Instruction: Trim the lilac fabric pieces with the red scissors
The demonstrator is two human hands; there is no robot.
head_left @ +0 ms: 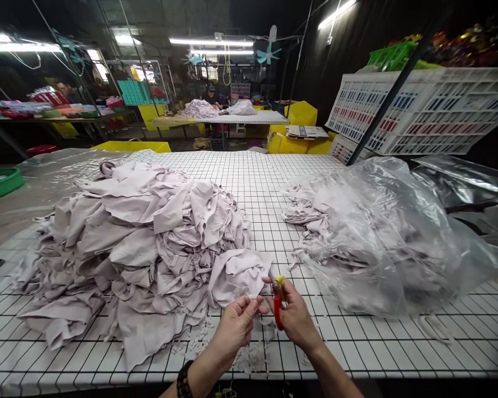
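My left hand (235,325) pinches the edge of a pale lilac fabric piece (236,273) that trails from the big heap of lilac fabric pieces (141,243) on the left of the table. My right hand (295,316) is closed round a small red and yellow thread snipper (278,303), its tip held at the fabric edge just beside my left fingers. Both hands hover over the front edge of the white gridded table (265,182). Small fabric trimmings (253,354) lie on the table beneath them.
A clear plastic bag (390,237) stuffed with more lilac pieces lies at the right. White crates (431,110) stand behind it. A plastic sheet (37,182) and a green basin (0,182) sit at the far left. A person works at a distant table (232,117).
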